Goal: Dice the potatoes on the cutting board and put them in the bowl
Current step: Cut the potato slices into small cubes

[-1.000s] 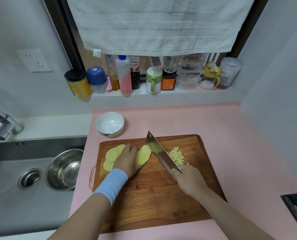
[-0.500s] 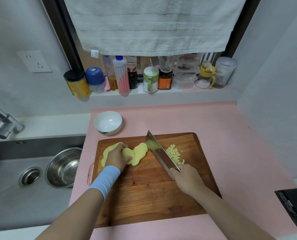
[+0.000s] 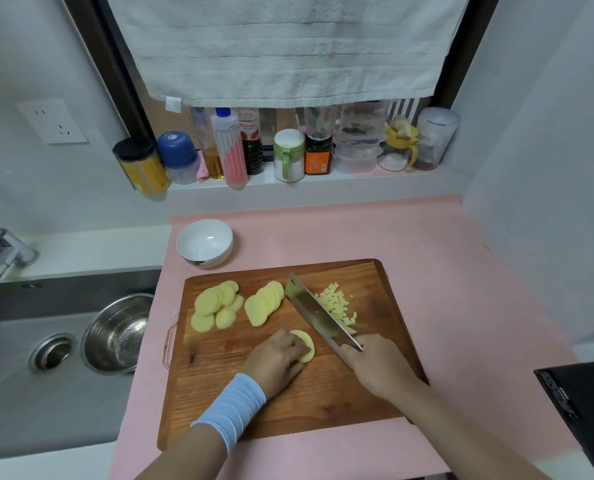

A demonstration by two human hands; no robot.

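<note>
My left grip (image 3: 277,361) pinches pale yellow potato slices (image 3: 306,345) mid cutting board (image 3: 323,396). My right grip (image 3: 378,367) wraps the cleaver (image 3: 318,315) beside small dice (image 3: 337,303).

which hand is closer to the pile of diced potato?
Right. The right hand grips the cleaver handle just below the diced potato. The left hand sits further left, across the blade, pressing on potato slices.

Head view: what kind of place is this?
Most likely a home kitchen: steel sink beside the counter, seasoning bottles and jars on the ledge, potato slices on a wooden cutting board.
</note>
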